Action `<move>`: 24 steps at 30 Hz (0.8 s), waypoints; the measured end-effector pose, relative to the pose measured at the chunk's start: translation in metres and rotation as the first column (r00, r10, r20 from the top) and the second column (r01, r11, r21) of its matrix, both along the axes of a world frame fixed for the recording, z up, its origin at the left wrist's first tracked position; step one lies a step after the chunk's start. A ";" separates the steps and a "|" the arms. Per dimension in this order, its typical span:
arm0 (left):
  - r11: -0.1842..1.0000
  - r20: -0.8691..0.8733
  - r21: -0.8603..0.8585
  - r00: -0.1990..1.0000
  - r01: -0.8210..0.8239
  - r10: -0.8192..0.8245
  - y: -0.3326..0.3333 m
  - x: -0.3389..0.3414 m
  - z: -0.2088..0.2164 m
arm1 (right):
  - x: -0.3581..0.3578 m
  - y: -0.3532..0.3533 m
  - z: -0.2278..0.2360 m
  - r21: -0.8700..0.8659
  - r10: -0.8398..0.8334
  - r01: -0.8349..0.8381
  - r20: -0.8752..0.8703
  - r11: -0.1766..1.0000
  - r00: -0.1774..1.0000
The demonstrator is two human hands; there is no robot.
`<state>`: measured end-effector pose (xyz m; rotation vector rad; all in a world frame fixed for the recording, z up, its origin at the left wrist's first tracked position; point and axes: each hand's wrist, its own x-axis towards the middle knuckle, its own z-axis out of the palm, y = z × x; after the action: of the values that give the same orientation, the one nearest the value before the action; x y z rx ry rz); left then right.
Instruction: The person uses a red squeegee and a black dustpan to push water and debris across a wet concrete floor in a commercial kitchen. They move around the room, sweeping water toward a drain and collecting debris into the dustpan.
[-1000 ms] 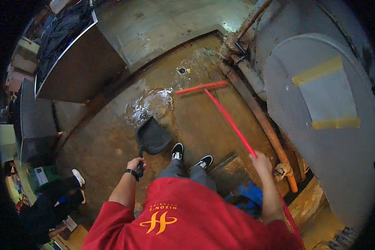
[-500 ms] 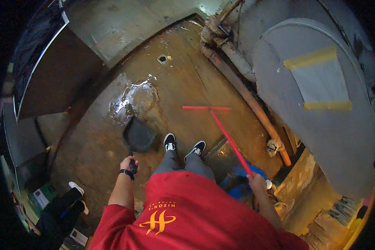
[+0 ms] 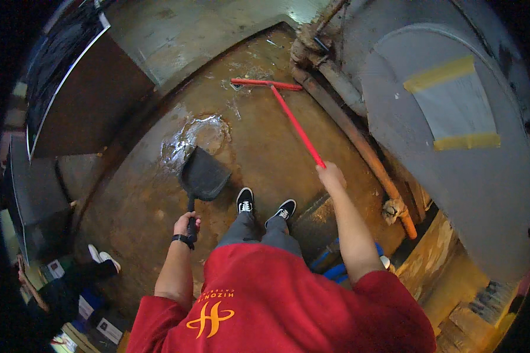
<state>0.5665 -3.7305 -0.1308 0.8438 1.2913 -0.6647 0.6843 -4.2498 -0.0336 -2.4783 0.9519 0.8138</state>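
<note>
My left hand [image 3: 186,225], with a dark band at the wrist, is closed round the handle of a black dustpan [image 3: 205,175]. The pan points away from me, left of my shoes. Reaching forward, my right hand [image 3: 332,176] grips the red handle of a floor squeegee [image 3: 297,126]. Its wide red head lies across the wet brown floor, the left end over the small floor drain and the right end close to the rusty pipe. A shiny puddle [image 3: 191,138] spreads beyond the dustpan.
A rusty orange pipe [image 3: 362,147] runs along the right, below a large grey rounded surface [image 3: 394,123] with a taped sheet. Blue material [image 3: 335,272] lies by my right arm. At lower left is another person's shoe [image 3: 109,260]. A dark panel [image 3: 94,97] stands at upper left.
My right arm has stretched forward, pushing the squeegee head away from me to the drain. The dustpan has shifted slightly right and stays in my left hand.
</note>
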 end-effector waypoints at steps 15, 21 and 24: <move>0.983 -0.150 0.164 0.982 -0.088 0.113 0.015 -0.035 -0.035 | -0.256 0.029 0.127 -0.035 0.038 -0.050 -0.276 0.998 0.960; 0.966 -0.072 0.191 0.980 -0.172 0.188 0.017 -0.036 -0.023 | -0.183 0.050 0.072 -0.043 0.094 -0.104 -0.182 0.994 0.979; 0.971 -0.020 0.143 0.980 -0.193 0.198 0.018 -0.031 -0.015 | -0.118 0.057 0.028 -0.030 0.114 -0.115 -0.022 0.993 0.993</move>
<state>0.5356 -3.7128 -0.1460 0.8091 1.4440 -0.4368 0.5661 -4.1929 -0.0061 -2.5754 0.8415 0.8685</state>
